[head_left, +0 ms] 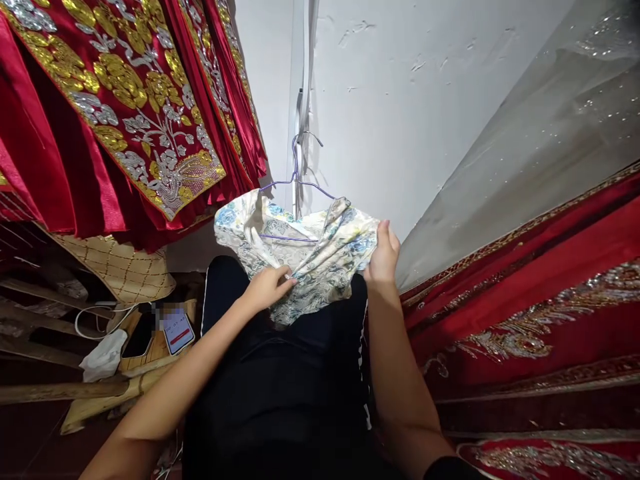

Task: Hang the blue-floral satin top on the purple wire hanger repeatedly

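A white floral garment (325, 263) with blue and yellow patches hangs on a thin purple wire hanger (295, 179), whose lower bar shows through the open neckline. Near the neckline's lower point, my left hand (269, 287) pinches the cloth at the front. My right hand (384, 255) is closed on the garment's right-side sleeve edge, with the thumb on top. The garment's lower part rests over my dark-clothed lap.
Red cloth with gold and silver embroidery (165, 120) hangs at upper left. Sheer sparkly fabric (525, 167) and red beaded fabric (525, 320) line the right. A lit phone (178, 331), a dark phone (139, 335) and a cable lie on a wooden stool (131, 363). Behind is a white wall (390, 100).
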Motion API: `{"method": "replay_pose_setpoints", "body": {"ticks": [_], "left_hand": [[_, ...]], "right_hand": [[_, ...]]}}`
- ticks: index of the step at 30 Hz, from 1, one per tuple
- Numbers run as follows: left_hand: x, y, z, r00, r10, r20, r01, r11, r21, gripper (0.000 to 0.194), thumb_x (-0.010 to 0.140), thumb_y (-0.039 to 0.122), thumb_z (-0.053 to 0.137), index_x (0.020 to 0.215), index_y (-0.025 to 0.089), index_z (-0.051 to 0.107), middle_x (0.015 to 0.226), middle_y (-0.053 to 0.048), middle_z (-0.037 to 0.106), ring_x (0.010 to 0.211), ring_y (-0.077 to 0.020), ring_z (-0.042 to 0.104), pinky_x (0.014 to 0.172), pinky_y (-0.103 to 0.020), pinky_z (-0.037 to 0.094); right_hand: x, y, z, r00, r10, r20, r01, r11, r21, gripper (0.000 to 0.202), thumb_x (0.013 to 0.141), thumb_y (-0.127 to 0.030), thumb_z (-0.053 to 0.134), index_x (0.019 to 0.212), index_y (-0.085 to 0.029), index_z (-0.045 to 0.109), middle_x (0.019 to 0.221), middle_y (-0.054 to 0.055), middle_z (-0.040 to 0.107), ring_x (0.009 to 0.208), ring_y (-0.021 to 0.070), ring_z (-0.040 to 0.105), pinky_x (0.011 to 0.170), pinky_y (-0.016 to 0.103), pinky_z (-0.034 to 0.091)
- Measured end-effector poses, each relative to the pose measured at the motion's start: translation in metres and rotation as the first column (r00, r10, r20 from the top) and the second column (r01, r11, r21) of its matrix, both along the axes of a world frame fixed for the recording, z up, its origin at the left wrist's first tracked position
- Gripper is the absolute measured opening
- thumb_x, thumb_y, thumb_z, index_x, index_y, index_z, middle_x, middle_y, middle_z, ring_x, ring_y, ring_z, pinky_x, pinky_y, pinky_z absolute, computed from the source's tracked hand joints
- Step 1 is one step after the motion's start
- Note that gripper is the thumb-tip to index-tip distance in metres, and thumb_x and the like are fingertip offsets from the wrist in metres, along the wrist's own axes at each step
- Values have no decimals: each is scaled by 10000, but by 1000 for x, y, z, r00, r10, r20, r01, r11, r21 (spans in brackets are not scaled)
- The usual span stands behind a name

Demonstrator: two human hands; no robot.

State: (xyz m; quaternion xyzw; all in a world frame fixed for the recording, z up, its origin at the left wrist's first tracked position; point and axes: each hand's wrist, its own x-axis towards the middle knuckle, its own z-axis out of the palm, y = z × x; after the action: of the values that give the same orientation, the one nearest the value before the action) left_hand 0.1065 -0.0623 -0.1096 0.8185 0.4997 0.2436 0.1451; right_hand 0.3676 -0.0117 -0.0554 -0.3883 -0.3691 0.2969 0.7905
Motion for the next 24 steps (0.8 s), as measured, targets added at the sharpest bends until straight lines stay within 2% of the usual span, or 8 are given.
{"method": "replay_pose_setpoints", "body": {"ticks": [2, 7, 9, 11, 12, 14, 20, 24], "left_hand": [[4, -4, -13, 999, 16, 30, -17, 1000, 19, 325, 953, 482, 510, 782, 210, 559, 649, -11, 551, 687, -208, 567, 623, -268, 332], [8, -24, -38, 963, 107, 248, -104, 994, -26, 368, 971, 487, 488, 742, 200, 469, 639, 18, 470, 630, -159, 496, 612, -253, 329], [9, -32, -40, 953, 112, 282, -104, 994, -43, 361, 983, 493, 475, 773, 200, 485, 646, 20, 470, 627, -156, 490, 620, -256, 345], [12, -39, -38, 955, 70, 287, -60, 997, -42, 335, 1010, 462, 432, 819, 201, 518, 693, 3, 516, 675, -168, 526, 652, -265, 379], [13, -42, -37, 956, 47, 290, -38, 999, -39, 322, 1025, 436, 401, 851, 202, 539, 734, -11, 549, 713, -179, 551, 676, -273, 400], [15, -46, -34, 952, 27, 304, -18, 999, -32, 307, 1043, 384, 349, 943, 207, 580, 833, -45, 610, 804, -203, 596, 735, -297, 444], [12, -49, -34, 945, 31, 325, -28, 1000, -11, 355, 1017, 248, 368, 1282, 251, 603, 1100, -108, 670, 1028, -254, 636, 893, -385, 503], [17, -51, -33, 897, -11, 442, 22, 1000, -19, 341, 994, 218, 407, 1258, 242, 622, 1110, -102, 681, 1040, -234, 649, 931, -377, 505]], "right_hand": [[-8, 0, -15, 997, 9, -71, -9, 1000, 4, 489, 870, -604, 587, 1052, -154, 648, 1102, 106, 681, 1125, 223, 643, 1019, 416, 505], [-29, -24, -57, 892, -446, -78, 439, 894, -88, 261, 839, -385, 594, 1014, -194, 624, 989, 37, 649, 921, 172, 619, 870, 333, 502], [-48, -44, -74, 948, -313, 53, 317, 940, -130, 185, 828, -339, 585, 932, -193, 630, 857, 17, 633, 778, 156, 577, 752, 296, 482], [-72, -63, -91, 986, 110, 125, -79, 969, -234, 154, 827, -312, 542, 861, -188, 627, 719, 2, 598, 618, 140, 511, 598, 274, 434], [-84, -71, -100, 937, 330, 113, -286, 913, -290, 157, 823, -309, 528, 862, -189, 622, 687, -1, 585, 572, 138, 488, 539, 268, 402], [-103, -81, -115, 856, 507, 103, -458, 835, -304, 131, 768, -275, 576, 878, -206, 590, 701, -12, 566, 578, 136, 491, 526, 259, 404], [-112, -81, -135, 797, 443, 411, -354, 894, -277, 246, 727, -209, 654, 955, -234, 567, 912, 21, 612, 765, 171, 587, 670, 289, 491], [-111, -80, -138, 809, 441, 390, -358, 894, -268, 73, 830, -253, 604, 882, -227, 559, 838, 23, 623, 790, 192, 624, 730, 321, 510]]}}
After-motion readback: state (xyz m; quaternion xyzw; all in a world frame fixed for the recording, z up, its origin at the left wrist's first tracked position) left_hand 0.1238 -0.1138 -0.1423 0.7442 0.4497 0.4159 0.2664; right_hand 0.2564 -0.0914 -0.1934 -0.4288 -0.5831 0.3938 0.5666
